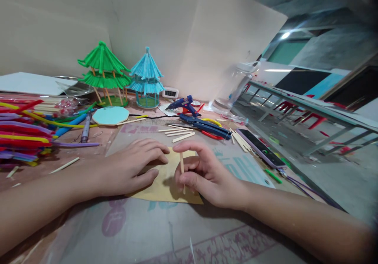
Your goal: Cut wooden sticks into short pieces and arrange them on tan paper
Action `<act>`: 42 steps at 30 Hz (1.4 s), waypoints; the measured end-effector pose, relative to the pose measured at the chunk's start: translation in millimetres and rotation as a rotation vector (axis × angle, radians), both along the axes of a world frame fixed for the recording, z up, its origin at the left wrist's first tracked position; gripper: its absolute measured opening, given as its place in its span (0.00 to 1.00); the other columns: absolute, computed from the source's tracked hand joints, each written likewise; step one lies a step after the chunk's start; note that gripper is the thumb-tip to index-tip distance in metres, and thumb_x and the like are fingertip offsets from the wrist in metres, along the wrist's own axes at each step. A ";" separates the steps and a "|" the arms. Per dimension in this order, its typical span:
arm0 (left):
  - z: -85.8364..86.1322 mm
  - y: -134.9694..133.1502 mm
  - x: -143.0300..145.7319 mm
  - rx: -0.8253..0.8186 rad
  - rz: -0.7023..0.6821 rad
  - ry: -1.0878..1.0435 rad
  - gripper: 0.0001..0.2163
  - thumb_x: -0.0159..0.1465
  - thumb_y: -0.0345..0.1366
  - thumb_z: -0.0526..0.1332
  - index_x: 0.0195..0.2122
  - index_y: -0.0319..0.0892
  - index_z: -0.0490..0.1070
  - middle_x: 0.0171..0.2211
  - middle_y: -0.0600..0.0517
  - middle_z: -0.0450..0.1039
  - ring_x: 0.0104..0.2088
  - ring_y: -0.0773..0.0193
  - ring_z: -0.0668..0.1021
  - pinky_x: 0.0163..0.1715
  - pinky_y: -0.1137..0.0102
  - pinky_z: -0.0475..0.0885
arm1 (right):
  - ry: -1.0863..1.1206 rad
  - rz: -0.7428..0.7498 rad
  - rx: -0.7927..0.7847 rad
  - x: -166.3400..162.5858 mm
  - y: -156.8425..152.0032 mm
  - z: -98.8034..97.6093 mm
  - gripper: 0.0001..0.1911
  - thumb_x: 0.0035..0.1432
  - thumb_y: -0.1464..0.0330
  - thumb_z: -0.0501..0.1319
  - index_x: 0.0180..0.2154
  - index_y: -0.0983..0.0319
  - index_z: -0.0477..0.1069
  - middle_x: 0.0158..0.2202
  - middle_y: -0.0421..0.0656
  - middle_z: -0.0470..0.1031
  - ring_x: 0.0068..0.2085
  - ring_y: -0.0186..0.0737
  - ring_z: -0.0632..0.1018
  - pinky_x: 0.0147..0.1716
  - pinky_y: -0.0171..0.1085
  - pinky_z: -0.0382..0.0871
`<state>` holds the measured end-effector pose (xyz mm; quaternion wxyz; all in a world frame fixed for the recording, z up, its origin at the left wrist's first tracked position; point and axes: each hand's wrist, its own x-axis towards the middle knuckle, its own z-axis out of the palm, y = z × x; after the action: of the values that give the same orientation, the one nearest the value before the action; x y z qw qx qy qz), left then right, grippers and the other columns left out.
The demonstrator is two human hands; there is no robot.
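right hand [203, 173]: pinches upright stick [182, 169] | left hand [132, 169]: flat on card [165, 185]

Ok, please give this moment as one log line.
left hand: flat on tan card | right hand: pinching wooden stick over card

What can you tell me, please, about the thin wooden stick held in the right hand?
The stick is thin, straight and pale, like bare wood. It stands nearly upright, pinched by the right hand: index fingertip at its top, thumb across its lower part. Its lower end reaches the yellowish card sheet; whether it touches is unclear. The left hand lies flat on that sheet, apart from the stick.
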<state>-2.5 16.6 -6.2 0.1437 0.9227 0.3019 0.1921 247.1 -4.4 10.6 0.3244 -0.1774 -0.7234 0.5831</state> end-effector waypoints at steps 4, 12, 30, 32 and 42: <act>-3.8 0.8 0.8 0.015 0.002 -0.008 0.11 0.69 0.37 0.56 0.51 0.46 0.72 0.57 0.46 0.74 0.60 0.50 0.73 0.60 0.53 0.70 | -0.023 0.011 0.042 0.5 -2.4 0.0 0.25 0.70 0.75 0.59 0.63 0.55 0.56 0.33 0.35 0.71 0.33 0.30 0.75 0.35 0.32 0.71; -3.7 1.3 0.6 -0.004 0.015 -0.013 0.14 0.69 0.37 0.57 0.54 0.48 0.71 0.60 0.48 0.73 0.61 0.49 0.72 0.62 0.52 0.68 | -0.030 -0.015 0.296 0.7 -2.0 -3.4 0.20 0.69 0.75 0.58 0.60 0.58 0.63 0.34 0.37 0.72 0.33 0.30 0.75 0.33 0.30 0.70; 5.8 -2.0 2.1 -0.049 0.002 0.037 0.10 0.69 0.35 0.56 0.50 0.45 0.72 0.57 0.45 0.73 0.61 0.50 0.72 0.63 0.53 0.68 | -0.145 -0.101 0.230 1.7 1.1 3.4 0.14 0.69 0.71 0.58 0.53 0.56 0.75 0.32 0.38 0.75 0.31 0.33 0.74 0.33 0.33 0.71; 5.8 -1.9 2.5 -0.059 -0.011 0.025 0.11 0.69 0.34 0.56 0.50 0.45 0.72 0.57 0.45 0.73 0.62 0.50 0.72 0.63 0.53 0.67 | -0.143 -0.137 0.182 1.2 4.3 7.1 0.11 0.72 0.69 0.55 0.48 0.59 0.76 0.37 0.41 0.79 0.34 0.33 0.77 0.36 0.34 0.73; 0.1 0.8 0.6 0.016 0.009 0.029 0.13 0.67 0.35 0.57 0.50 0.44 0.73 0.57 0.45 0.74 0.60 0.49 0.73 0.62 0.52 0.68 | -0.384 -0.389 0.386 5.1 23.3 11.9 0.12 0.70 0.64 0.59 0.36 0.62 0.76 0.30 0.40 0.77 0.31 0.35 0.75 0.33 0.34 0.67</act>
<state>-1.9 17.4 -6.1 0.1311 0.9250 0.3068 0.1817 252.2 18.8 22.5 0.3152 -0.3541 -0.8210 0.3182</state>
